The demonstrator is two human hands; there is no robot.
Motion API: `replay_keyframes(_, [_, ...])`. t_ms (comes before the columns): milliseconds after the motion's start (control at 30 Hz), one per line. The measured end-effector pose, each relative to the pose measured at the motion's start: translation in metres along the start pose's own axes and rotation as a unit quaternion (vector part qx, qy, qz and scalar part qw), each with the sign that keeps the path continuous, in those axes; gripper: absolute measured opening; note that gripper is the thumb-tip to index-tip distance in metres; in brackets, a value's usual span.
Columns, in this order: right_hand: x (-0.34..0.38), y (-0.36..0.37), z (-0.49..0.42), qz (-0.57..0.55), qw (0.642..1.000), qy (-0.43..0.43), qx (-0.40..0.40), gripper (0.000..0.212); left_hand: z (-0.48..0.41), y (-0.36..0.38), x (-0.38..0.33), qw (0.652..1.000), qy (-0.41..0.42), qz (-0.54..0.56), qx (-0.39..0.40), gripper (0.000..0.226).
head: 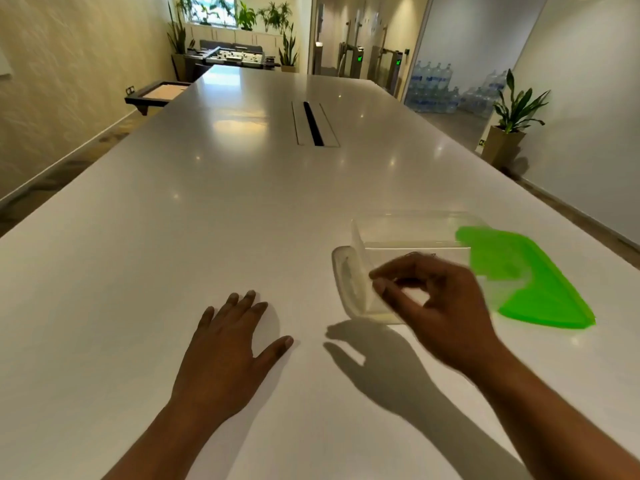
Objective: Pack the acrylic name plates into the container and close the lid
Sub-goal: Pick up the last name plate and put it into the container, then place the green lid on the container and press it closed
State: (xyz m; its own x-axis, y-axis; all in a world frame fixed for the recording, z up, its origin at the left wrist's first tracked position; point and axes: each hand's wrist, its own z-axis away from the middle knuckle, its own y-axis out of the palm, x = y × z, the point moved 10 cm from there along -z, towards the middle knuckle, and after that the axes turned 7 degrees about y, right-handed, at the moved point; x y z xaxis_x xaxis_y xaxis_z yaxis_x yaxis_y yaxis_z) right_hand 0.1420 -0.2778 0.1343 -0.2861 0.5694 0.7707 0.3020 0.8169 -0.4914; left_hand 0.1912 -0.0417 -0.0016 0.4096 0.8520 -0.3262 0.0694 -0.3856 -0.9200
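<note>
Container [415,233] on glossy white table [207,220]; potted plants [516,112] along walls.

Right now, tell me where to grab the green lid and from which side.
Take the green lid by its near right corner, coming from the right. It lies flat on the table, its left edge partly behind the clear container.

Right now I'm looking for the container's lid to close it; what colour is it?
Bright green: the flat translucent plastic lid lies on the table, right of the clear container, head view.
</note>
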Motion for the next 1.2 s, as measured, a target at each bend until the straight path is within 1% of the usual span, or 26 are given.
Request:
replay_keyframes(33, [-0.004, 0.013, 0.011, 0.017, 1.000, -0.001, 0.021, 0.009, 0.000, 0.000, 0.000, 1.000, 0.001, -0.001, -0.001, 0.087])
replay_keyframes(100, [-0.015, 0.041, 0.031, 0.087, 0.993, -0.007, 0.080, 0.020, 0.001, 0.000, -0.001, 1.000, 0.001, 0.000, -0.002, 0.086])
replay_keyframes(200, [-0.036, 0.076, 0.049, 0.197, 0.966, -0.021, 0.167, 0.048, 0.001, -0.001, -0.003, 1.000, 0.004, 0.000, -0.005, 0.083])
replay_keyframes(267, [-0.049, 0.090, 0.056, 0.233, 0.952, -0.014, 0.197, 0.065, 0.002, -0.001, -0.003, 1.000, 0.005, -0.001, -0.004, 0.085])
replay_keyframes(300, [-0.054, 0.094, 0.059, 0.242, 0.949, -0.010, 0.201, 0.069, 0.003, -0.001, -0.003, 1.000, 0.005, 0.000, -0.005, 0.086])
replay_keyframes(433, [-0.063, 0.099, 0.063, 0.245, 0.950, -0.004, 0.194, 0.066, 0.003, -0.001, -0.003, 1.000, 0.006, 0.004, -0.007, 0.085])
replay_keyframes(633, [-0.064, 0.100, 0.065, 0.244, 0.953, -0.015, 0.179, 0.064, 0.004, -0.001, -0.001, 1.000, 0.005, -0.006, -0.016, 0.077])
replay_keyframes(1033, [-0.063, 0.105, 0.067, 0.235, 0.951, -0.043, 0.194, 0.064, 0.003, 0.003, 0.003, 0.999, -0.019, -0.025, -0.004, 0.082])
replay_keyframes(1200, [-0.062, 0.104, 0.070, 0.227, 0.950, -0.054, 0.206, 0.066, 0.005, 0.004, 0.002, 0.999, -0.027, -0.042, -0.002, 0.081])
